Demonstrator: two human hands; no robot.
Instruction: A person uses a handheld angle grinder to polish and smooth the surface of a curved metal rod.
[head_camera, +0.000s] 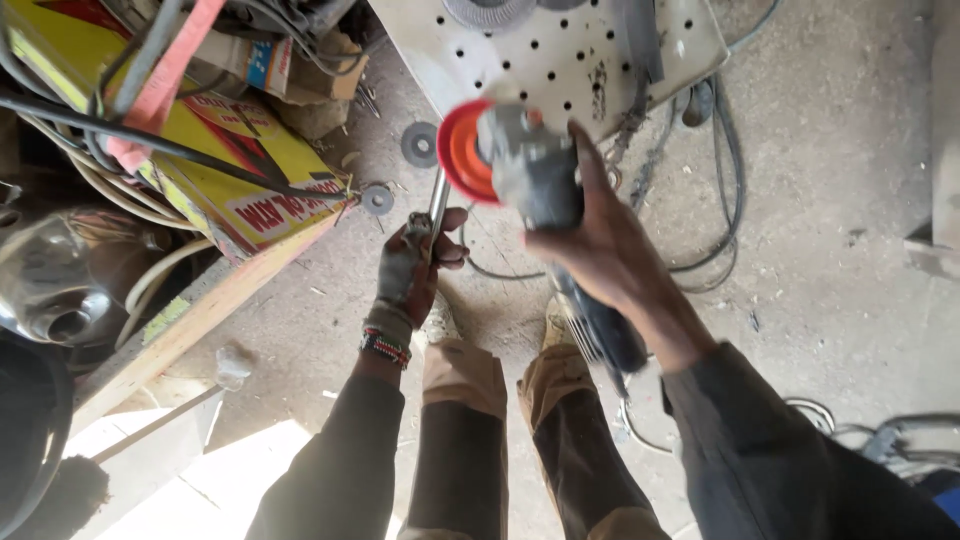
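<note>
My right hand (605, 245) grips the grey body of an angle grinder (535, 175) with a red-orange disc guard (458, 152), held at mid-frame and blurred. My left hand (410, 270), wearing a grey fingerless glove and a beaded wristband, is closed around a slim metal rod (437, 205) that points up toward the grinder's disc. The rod's upper end sits just below the disc; whether they touch I cannot tell. My knees show below the hands.
A white perforated metal plate (560, 50) lies above the grinder. Black cables (725, 190) loop over the concrete floor on the right. Loose grinding discs (419, 143) lie on the floor. A yellow box (215, 150), hoses and a wooden plank (200, 320) crowd the left.
</note>
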